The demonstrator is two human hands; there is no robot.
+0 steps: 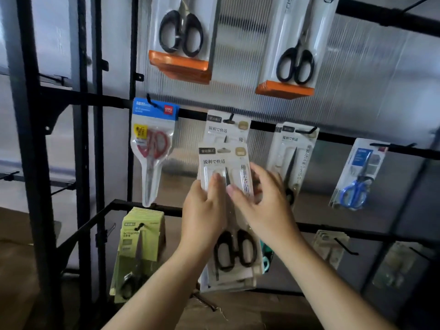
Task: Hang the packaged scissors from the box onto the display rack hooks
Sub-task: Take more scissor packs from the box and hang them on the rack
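Black metal rack (32, 139): upright posts and cross bars carrying hooks, with a ribbed translucent panel (357, 79) behind.
Top row: two orange-based packs (183, 36) of black-handled scissors hang side by side.
Middle row: a red-handled pack (153, 144) hangs at the left, a blue-handled pack (357, 182) far to the right.
Bottom row: green packs (140, 239) hang stacked on one hook at the left.
Held pack (221, 160): pale card with black-handled scissors, upright at the middle row, its top just below the hook (230, 117) and overlapping the matching pack (228, 129) hung there.
Left hand (204, 217): grips the pack's left edge, thumb on its front.
Right hand (264, 206): holds the right edge, thumb across the front; the fingers are blurred.
Hands: close together, both on this pack.
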